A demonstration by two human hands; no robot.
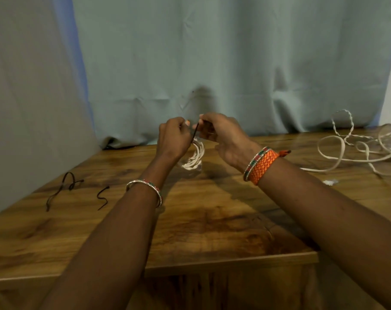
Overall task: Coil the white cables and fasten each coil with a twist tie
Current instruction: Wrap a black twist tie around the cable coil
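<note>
A small coil of white cable [195,156] hangs below my hands, above the wooden table [212,209]. My left hand [173,139] grips the top of the coil. My right hand [221,135] pinches a black twist tie [195,133] that runs down to the coil between both hands. Two more black twist ties lie on the table at the left, a longer looped twist tie [63,189] and a short S-shaped twist tie [102,198]. Loose uncoiled white cables [358,144] sprawl on the table at the far right.
A pale blue curtain [212,63] hangs behind the table, touching its back edge. The table's front edge [212,265] runs below my forearms. A small white scrap [330,182] lies near the loose cables.
</note>
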